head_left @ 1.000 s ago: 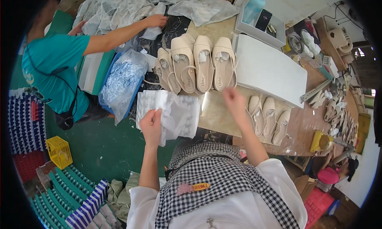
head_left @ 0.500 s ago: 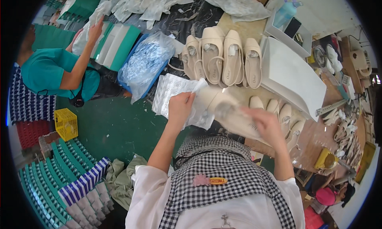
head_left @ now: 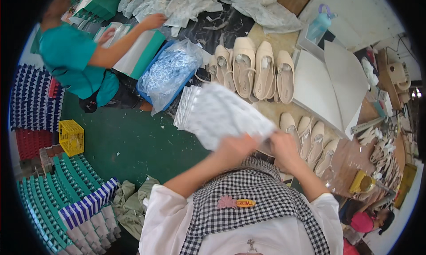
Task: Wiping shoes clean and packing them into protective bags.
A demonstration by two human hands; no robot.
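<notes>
A white printed plastic bag (head_left: 228,115), blurred by motion, stretches in front of me. My left hand (head_left: 239,148) is closed on its near edge. Beside it my right hand (head_left: 284,147) is closed at the bag's right end, its fingertips partly hidden. A small beige patch shows between the hands; the shoe seen earlier is otherwise hidden, and I cannot tell how far it is in the bag. More flat white bags (head_left: 185,108) lie just left of the held one. Beige slingback shoes (head_left: 244,66) stand in a row beyond my hands, with several others (head_left: 306,137) to the right.
A blue crate (head_left: 171,88) with crinkled clear plastic stands at the left. Behind it a co-worker in a teal shirt (head_left: 71,53) handles green and white boxes (head_left: 140,55). White boards (head_left: 317,86) lie at the right. A yellow basket (head_left: 72,137) sits on the green floor.
The right hand has come left and nearer to the left hand, and the shoe it held has gone behind or into the bag. The left hand has moved right and nearer me. A white sheet at right is now raised.
</notes>
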